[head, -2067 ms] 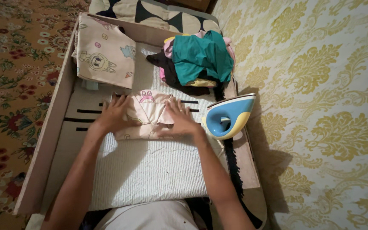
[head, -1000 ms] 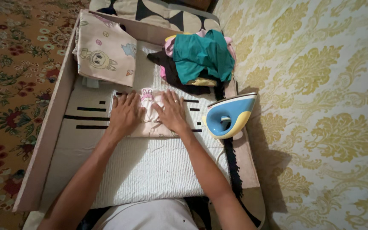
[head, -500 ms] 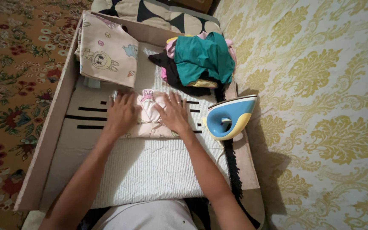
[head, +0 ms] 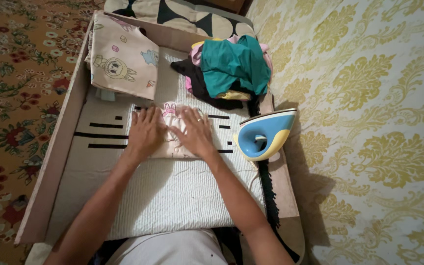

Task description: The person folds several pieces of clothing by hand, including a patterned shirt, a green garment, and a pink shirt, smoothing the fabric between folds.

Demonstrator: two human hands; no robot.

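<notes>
Pressing flat, left hand (head: 145,131) and right hand (head: 194,131) spread wide fingers over the small folded garment (head: 172,128), pinning its creases; iron (head: 262,134) parked upright, right.

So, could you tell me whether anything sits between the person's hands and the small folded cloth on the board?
Nothing visible does. The left hand and right hand both lie flat, palms down, directly on the small folded cloth. The iron stands apart, to the right of it.
</notes>
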